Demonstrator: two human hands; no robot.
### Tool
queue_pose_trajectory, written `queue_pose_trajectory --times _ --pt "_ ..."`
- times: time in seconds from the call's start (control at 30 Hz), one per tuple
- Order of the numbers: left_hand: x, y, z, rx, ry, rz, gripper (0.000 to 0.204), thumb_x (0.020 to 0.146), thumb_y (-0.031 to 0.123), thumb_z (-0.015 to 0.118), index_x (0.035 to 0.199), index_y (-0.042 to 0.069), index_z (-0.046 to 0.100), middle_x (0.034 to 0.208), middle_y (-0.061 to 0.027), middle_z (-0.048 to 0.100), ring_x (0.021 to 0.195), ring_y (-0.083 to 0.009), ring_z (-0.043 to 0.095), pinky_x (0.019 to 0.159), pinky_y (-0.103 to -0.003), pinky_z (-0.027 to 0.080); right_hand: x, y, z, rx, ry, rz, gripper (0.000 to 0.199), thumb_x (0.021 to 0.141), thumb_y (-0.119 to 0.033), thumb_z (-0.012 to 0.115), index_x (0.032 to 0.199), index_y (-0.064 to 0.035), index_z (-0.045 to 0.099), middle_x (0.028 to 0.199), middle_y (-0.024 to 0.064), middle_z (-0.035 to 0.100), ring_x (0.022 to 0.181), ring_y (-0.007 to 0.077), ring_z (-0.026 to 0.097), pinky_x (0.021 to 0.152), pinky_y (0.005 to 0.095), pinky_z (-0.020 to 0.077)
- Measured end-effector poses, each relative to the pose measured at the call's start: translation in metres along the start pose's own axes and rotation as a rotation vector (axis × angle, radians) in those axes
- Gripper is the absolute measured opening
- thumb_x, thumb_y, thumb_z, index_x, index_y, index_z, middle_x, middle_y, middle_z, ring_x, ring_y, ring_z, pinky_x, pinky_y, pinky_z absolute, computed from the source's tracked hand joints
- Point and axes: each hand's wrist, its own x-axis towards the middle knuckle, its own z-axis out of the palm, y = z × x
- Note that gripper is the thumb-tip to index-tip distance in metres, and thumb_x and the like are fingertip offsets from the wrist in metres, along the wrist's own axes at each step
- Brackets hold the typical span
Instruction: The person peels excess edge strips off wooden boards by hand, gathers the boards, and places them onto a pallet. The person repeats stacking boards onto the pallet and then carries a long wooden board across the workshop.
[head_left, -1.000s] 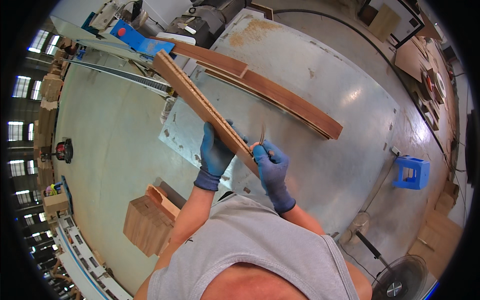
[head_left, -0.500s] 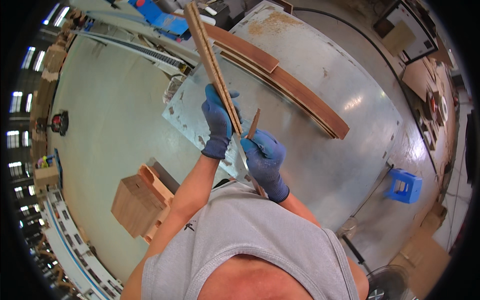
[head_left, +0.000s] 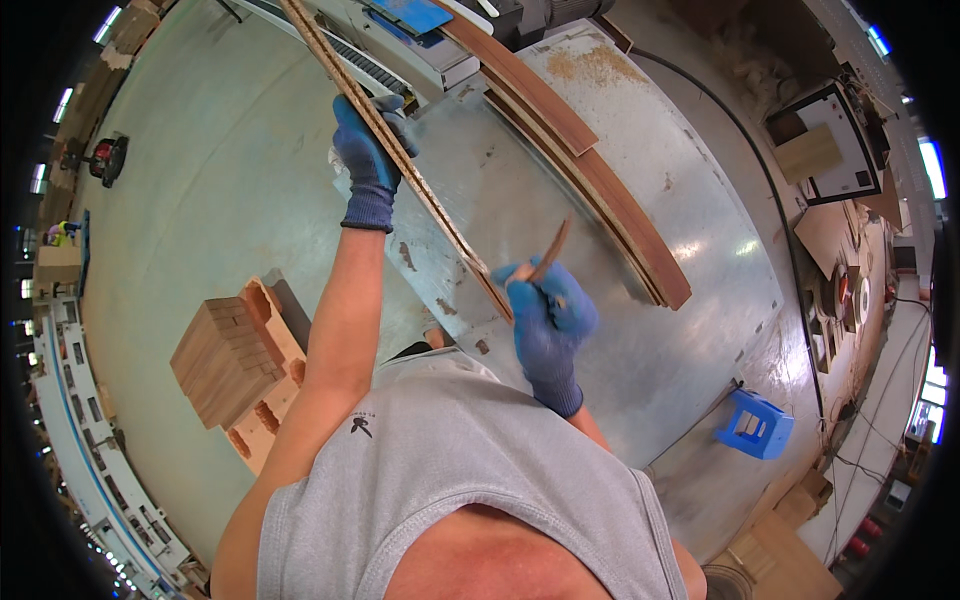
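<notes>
I hold a long thin wooden board [head_left: 425, 190] edge-on, slanting from the upper left down toward my chest. My left hand [head_left: 368, 160], in a blue glove, grips it partway up with the arm stretched out. My right hand [head_left: 545, 320], also in a blue glove, holds the board's near end and pinches a thin brown strip [head_left: 553, 247] that sticks up from the fingers. Both hands hover above a grey metal worktable [head_left: 690, 260].
A stack of long curved brown boards [head_left: 600, 175] lies on the table beyond my hands. A pile of wooden blocks on a pallet [head_left: 235, 365] stands on the floor to my left. A blue plastic stool [head_left: 755, 428] sits at the right. Machinery lines the top edge.
The board has swung up and leftward to a steeper slant. My left hand has slid farther up along it and the arm is now extended; my right hand has stayed at the near end.
</notes>
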Motion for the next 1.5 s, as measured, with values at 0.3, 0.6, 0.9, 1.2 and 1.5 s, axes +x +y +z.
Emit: queue_pose_trajectory --times 0.3,0.6,0.9,1.2,1.5 --pt "-0.031 -0.113 -0.075 -0.404 0.14 -0.314 0.069 0.103 0.066 0.042 0.12 0.003 0.065 0.079 -0.0075 0.061 0.073 -0.0273 0.061 0.086 -0.052 0.054 0.042 0.053 0.026 0.177 0.097 0.397 0.013 0.096 -0.006 0.062 0.088 0.0002 0.069 0.08 0.0037 0.069 0.071 0.0091 0.062 0.069 0.0231 0.0485" --pt "-0.072 -0.129 -0.142 -0.35 -0.148 -0.782 0.083 0.097 0.075 0.046 0.14 0.005 0.058 0.127 -0.0178 0.066 0.124 -0.0422 0.06 0.109 -0.063 0.047 0.031 0.052 0.02 0.178 0.133 0.427 0.011 0.095 -0.003 0.064 0.087 0.003 0.066 0.075 0.0044 0.066 0.067 0.0125 0.068 0.063 0.0283 0.0543" --pt "-0.127 -0.056 -0.078 1.268 -0.531 0.094 0.045 0.092 0.032 0.071 0.126 0.002 0.068 0.115 -0.0145 0.073 0.099 -0.0301 0.073 0.09 -0.047 0.057 -0.005 0.063 -0.002 -0.064 0.085 0.453 0.011 0.095 -0.006 0.066 0.089 0.0035 0.067 0.075 0.0021 0.067 0.069 0.0056 0.062 0.061 0.024 0.0481" --pt "-0.104 -0.159 -0.032 1.828 -1.425 0.24 0.023 0.084 0.033 0.073 0.101 0.018 0.071 0.105 -0.0078 0.067 0.104 -0.0286 0.065 0.087 -0.044 0.05 -0.013 0.075 -0.002 -0.083 0.093 0.392 0.009 0.094 -0.004 0.071 0.096 0.0046 0.071 0.076 0.0023 0.068 0.069 0.0077 0.063 0.061 0.0248 0.0503" --pt "-0.1 -0.173 -0.039 1.693 -1.326 0.474 0.02 0.084 0.036 0.073 0.095 0.019 0.068 0.1 -0.0068 0.065 0.1 -0.0282 0.065 0.086 -0.044 0.05 -0.006 0.012 -0.059 0.044 0.393 0.327 0.012 0.094 0.007 0.067 0.105 0.0048 0.07 0.077 0.011 0.067 0.065 0.017 0.066 0.057 0.0315 0.0546"
